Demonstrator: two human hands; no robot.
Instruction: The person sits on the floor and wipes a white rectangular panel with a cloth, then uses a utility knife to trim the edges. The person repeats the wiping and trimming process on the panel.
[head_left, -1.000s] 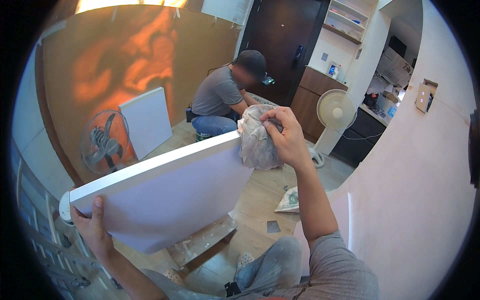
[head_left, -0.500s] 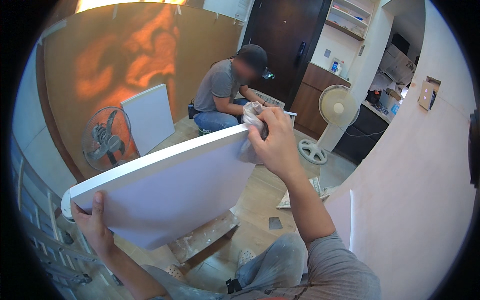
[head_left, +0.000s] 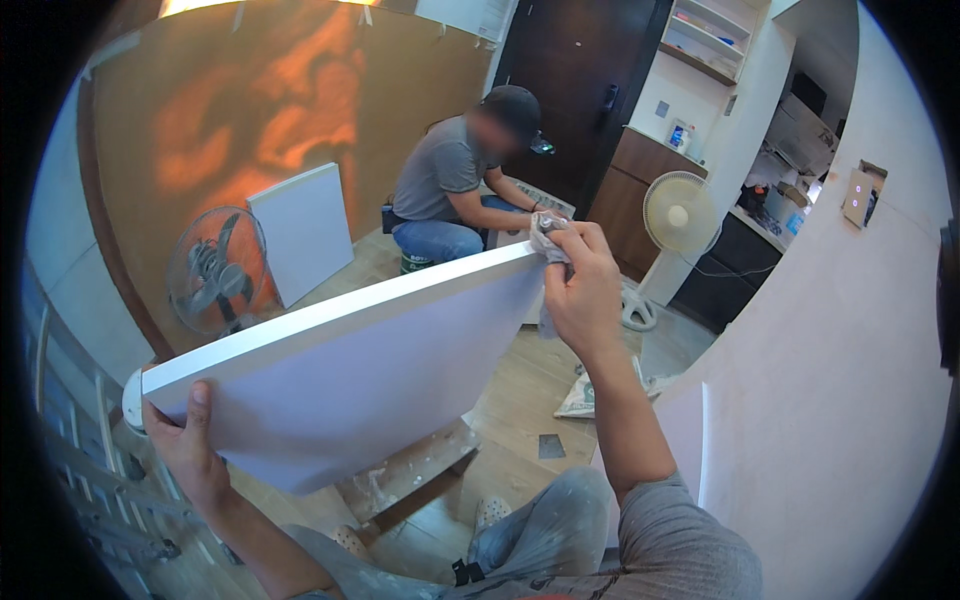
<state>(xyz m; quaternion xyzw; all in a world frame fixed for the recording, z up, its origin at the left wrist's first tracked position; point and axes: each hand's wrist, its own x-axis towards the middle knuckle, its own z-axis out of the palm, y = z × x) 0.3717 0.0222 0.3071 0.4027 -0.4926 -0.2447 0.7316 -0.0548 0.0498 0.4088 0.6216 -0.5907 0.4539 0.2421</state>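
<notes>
A white rectangular panel point(head_left: 380, 370) with a bright top edge slants across the middle, above a low, paint-spattered wooden stool point(head_left: 405, 480). My left hand point(head_left: 190, 440) grips the panel at its left end, thumb on the near face, beside a small white rounded piece point(head_left: 132, 402) whose kind I cannot make out. My right hand point(head_left: 585, 290) is closed on a crumpled greyish-white cloth point(head_left: 548, 240) at the panel's far right top corner.
A co-worker point(head_left: 445, 180) in a grey shirt crouches beyond the panel. Another panel point(head_left: 305, 230) leans behind a fan point(head_left: 215, 270). A second fan point(head_left: 680, 215) stands right, a metal ladder point(head_left: 85, 440) lies along the left, and a pale surface point(head_left: 820, 420) fills the right.
My right hand has slid rightward along the top edge, and the cloth looks more bunched up under it. The panel's right end appears slightly higher. My left hand has barely moved.
</notes>
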